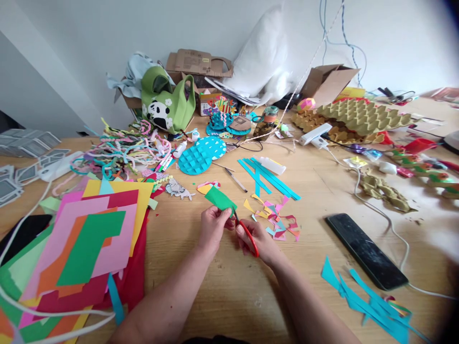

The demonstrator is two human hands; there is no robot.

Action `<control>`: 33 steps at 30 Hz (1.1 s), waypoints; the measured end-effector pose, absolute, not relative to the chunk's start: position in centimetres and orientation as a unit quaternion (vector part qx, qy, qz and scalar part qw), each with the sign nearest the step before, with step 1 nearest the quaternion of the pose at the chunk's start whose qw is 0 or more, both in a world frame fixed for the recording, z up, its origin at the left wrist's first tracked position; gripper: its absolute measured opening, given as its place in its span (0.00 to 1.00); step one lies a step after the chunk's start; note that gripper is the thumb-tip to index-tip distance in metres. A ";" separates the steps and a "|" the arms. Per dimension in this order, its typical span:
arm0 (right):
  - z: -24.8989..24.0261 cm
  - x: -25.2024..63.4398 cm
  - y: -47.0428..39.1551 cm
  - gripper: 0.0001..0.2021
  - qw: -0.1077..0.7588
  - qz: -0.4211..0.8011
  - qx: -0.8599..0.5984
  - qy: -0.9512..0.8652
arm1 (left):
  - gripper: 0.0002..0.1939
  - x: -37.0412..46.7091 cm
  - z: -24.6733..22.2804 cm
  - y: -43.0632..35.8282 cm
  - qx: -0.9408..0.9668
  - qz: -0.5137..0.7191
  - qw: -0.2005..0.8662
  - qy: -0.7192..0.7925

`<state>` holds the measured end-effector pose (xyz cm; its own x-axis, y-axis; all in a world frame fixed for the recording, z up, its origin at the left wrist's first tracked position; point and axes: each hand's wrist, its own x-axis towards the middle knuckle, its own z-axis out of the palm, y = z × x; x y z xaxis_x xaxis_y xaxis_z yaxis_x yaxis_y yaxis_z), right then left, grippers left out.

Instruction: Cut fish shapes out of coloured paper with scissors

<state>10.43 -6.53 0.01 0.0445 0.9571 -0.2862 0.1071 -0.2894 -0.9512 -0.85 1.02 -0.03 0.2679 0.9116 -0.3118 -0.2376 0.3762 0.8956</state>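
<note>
Near the middle of the wooden table, my left hand pinches a small green piece of paper by its lower right part. Closed on red-handled scissors, my right hand is just right of the left one. The scissor blades meet the right end of the green paper; how far apart they are is too small to tell. Colourful paper scraps lie beyond my right hand. A cut-out with yellow and red parts is just behind the green paper.
Stacked coloured sheets cover the left side. A black phone and blue paper strips lie at right. Behind are a pen, blue discs, a glue bottle, a green panda bag and egg trays.
</note>
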 end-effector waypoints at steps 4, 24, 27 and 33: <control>0.0 10.5 -6.6 0.30 0.394 0.536 -0.601 -0.443 | 0.11 -0.8 0.1 0.9 0.377 0.412 0.701 0.444; 0.6 10.5 -6.7 0.30 0.388 0.544 -0.594 -0.449 | 0.11 -0.8 0.0 0.8 0.369 0.406 0.712 0.438; 0.5 10.5 -6.6 0.30 0.386 0.540 -0.600 -0.447 | 0.12 -0.7 0.0 0.9 0.369 0.406 0.712 0.438; 0.2 10.6 -6.6 0.29 0.395 0.529 -0.603 -0.449 | 0.11 -0.7 -0.2 0.9 0.369 0.407 0.712 0.438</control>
